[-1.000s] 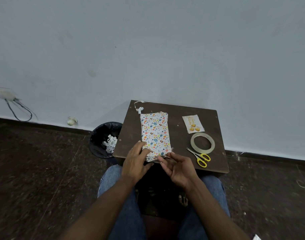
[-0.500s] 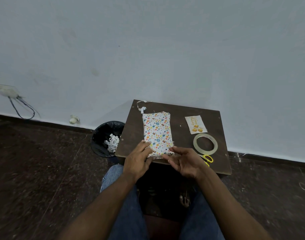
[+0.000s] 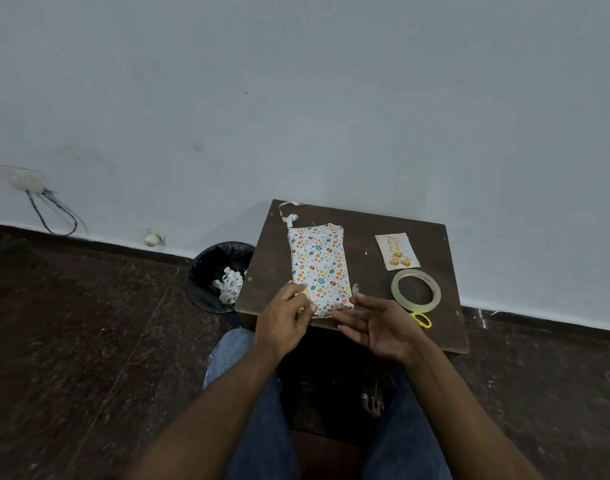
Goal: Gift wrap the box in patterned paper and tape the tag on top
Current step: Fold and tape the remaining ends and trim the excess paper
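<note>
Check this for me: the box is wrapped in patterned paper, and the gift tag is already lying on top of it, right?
Not quite. The box is wrapped in patterned paper, but the gift tag is not on top of it. The head view shows the tag lying on the table to the right of the box, just beyond the tape roll.

We counted one bench (image 3: 268,271), a small dark one, and on it one box wrapped in patterned paper (image 3: 319,266), one gift tag (image 3: 397,251), one roll of clear tape (image 3: 416,290) and one pair of scissors (image 3: 422,320), of which only a single yellow handle loop showed. Two curled paper scraps (image 3: 291,216) lay at the bench's far left corner. Two hands were there, one left hand (image 3: 284,318) and one right hand (image 3: 378,323). On the floor we found one black bin (image 3: 206,271), and on the wall one socket (image 3: 26,181) with wires hanging.
</note>
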`<action>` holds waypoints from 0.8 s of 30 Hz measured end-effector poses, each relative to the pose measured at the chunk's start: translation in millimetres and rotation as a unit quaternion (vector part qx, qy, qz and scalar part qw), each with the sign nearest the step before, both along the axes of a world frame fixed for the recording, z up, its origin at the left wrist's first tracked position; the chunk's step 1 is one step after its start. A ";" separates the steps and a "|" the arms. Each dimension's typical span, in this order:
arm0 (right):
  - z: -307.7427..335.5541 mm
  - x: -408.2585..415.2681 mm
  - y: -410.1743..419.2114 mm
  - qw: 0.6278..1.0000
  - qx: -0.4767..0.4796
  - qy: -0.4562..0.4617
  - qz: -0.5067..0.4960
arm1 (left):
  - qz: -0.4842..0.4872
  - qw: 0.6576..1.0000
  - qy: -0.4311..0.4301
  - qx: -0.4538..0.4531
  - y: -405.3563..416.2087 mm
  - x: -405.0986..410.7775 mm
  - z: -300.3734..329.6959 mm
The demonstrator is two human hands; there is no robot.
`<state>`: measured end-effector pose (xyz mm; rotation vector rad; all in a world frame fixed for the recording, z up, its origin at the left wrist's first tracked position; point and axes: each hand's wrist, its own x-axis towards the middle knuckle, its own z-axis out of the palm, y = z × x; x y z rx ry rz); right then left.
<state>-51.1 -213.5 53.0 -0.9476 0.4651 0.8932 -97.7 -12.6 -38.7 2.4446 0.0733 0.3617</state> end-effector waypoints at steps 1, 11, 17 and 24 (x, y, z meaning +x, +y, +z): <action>-0.8 -3.4 -1.3 1.000 -0.007 -0.018 -0.003 | 0.007 1.000 0.008 -0.011 -1.2 -0.3 0.6; -50.7 -46.5 -1.3 0.870 -0.194 -0.449 0.065 | 0.062 0.996 0.034 -0.058 -16.6 -2.3 10.5; -75.4 -40.7 -1.0 0.768 -0.275 -0.554 0.165 | 0.052 0.997 0.029 -0.052 -13.5 -1.8 10.2; -75.1 -34.2 -3.3 0.698 -0.361 -0.576 0.225 | 0.047 0.998 0.006 -0.050 -12.1 -2.0 8.2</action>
